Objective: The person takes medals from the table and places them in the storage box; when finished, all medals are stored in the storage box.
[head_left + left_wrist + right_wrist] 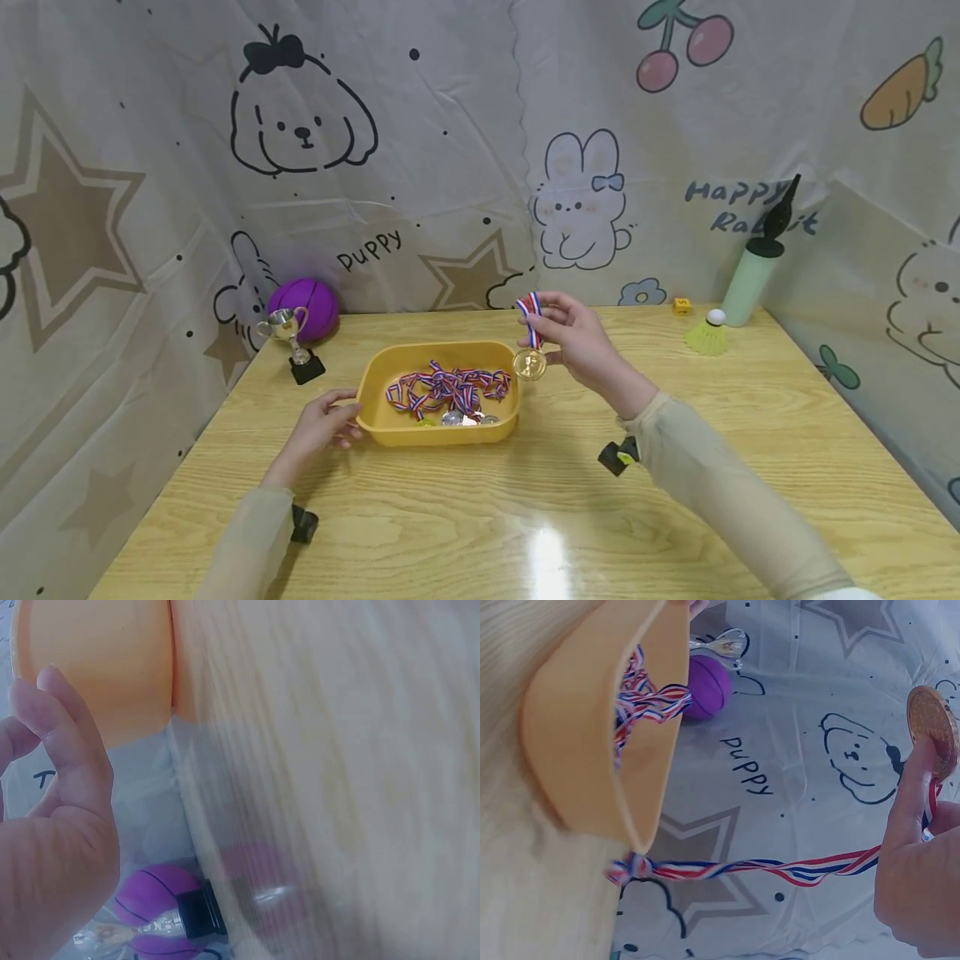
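A yellow plastic tub (442, 436) holds a tangle of red, white and blue ribbons (450, 385) with several medals, among them a silver medal (452, 418). Beside the tub's right rim, my right hand (581, 337) is raised and holds a gold medal (530, 364) by its striped ribbon. The right wrist view has that medal at the fingertips, with a long ribbon (810, 868) stretching from the hand past the tub's end. My left hand (318, 429) is at the tub's left side, its lightly bent fingertips right at the outer wall in the left wrist view.
A small trophy (297, 343) stands at the back left before a purple basketball (306, 308). Toward the back right are a yellow shuttlecock (707, 335), a yellow die (682, 306) and a green hand pump (752, 282). A printed cloth (450, 142) hangs behind the wooden table (420, 525).
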### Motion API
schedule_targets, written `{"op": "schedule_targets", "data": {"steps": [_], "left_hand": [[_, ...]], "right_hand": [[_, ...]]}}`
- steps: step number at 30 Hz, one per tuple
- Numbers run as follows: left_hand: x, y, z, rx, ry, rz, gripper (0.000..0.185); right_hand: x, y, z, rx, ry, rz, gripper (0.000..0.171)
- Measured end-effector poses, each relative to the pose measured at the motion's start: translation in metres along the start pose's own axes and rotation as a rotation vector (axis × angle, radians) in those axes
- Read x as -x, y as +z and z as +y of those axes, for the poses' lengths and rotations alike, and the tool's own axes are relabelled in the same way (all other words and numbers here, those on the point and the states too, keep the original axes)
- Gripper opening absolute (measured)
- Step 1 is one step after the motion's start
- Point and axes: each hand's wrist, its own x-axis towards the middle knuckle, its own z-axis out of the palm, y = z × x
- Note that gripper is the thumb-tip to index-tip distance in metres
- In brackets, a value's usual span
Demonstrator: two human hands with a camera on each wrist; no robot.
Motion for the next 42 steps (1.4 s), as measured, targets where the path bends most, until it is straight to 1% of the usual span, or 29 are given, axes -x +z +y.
{"op": "schedule_targets", "data": {"steps": [5,11,18,22,26,31,36,42], "left_hand": [[0.000,0.000,0.000,-0.004,0.000,0.004,0.049],[0.000,0.000,0.001,-0.002,-0.003,0.006,0.050],[-0.001,0.001,0.001,0.000,-0.004,0.011,0.050],[0.000,0.001,0.001,-0.006,0.000,0.010,0.051],[0.000,0.002,0.002,-0.004,0.006,0.005,0.052],[0.000,0.002,0.001,0.001,0.003,0.005,0.052],[-0.001,0.002,0.000,-0.006,0.003,0.010,0.050],[-0.001,0.001,0.000,-0.007,0.000,0.015,0.050]], "right_hand": [[-0.008,0.015,-0.009,-0.016,-0.018,-0.003,0.038],[-0.015,0.033,-0.015,-0.010,-0.041,-0.046,0.036],[-0.021,0.049,-0.013,0.011,-0.052,-0.088,0.034],[-0.024,0.059,-0.009,-0.003,-0.042,-0.107,0.032],[-0.029,0.069,-0.002,-0.032,-0.021,-0.112,0.033],[-0.037,0.078,0.016,-0.004,-0.010,-0.091,0.033],[-0.045,0.082,0.036,-0.006,-0.006,-0.066,0.032],[-0.050,0.088,0.057,-0.038,0.055,-0.018,0.031]]}}
